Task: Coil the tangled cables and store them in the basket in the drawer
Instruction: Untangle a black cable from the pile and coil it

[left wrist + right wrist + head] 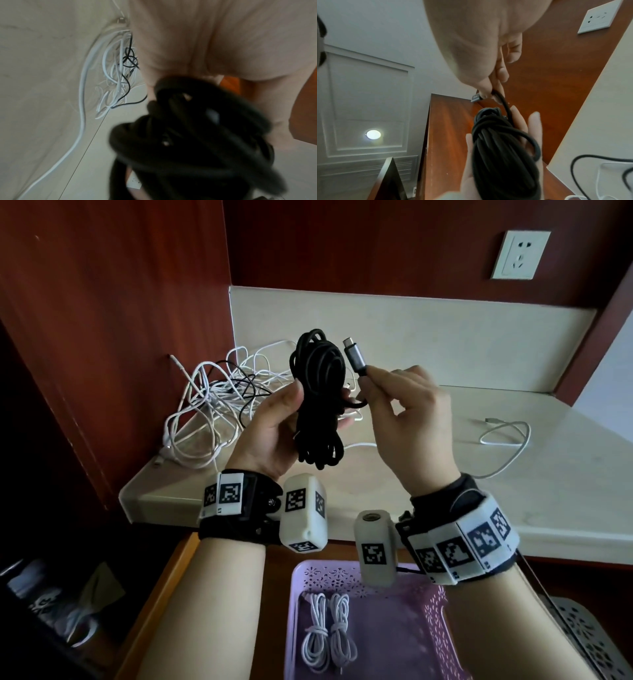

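The left hand (274, 426) has its grip closed around the coiled black cable (318, 398), held above the counter (445, 474); the right hand (411, 412) pinches its plug (354, 356). The basket (438, 621) sits near.

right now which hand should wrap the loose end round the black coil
Right hand: it already pinches the plug at the free end, while the left hand is full, gripping the black coil.

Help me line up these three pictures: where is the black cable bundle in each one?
Head: black cable bundle centre, in the left hand.
Left wrist: lower centre-right, blurred, up close.
Right wrist: lower centre, lying across the left hand's fingers.
Shared landmark: the left hand holding it.
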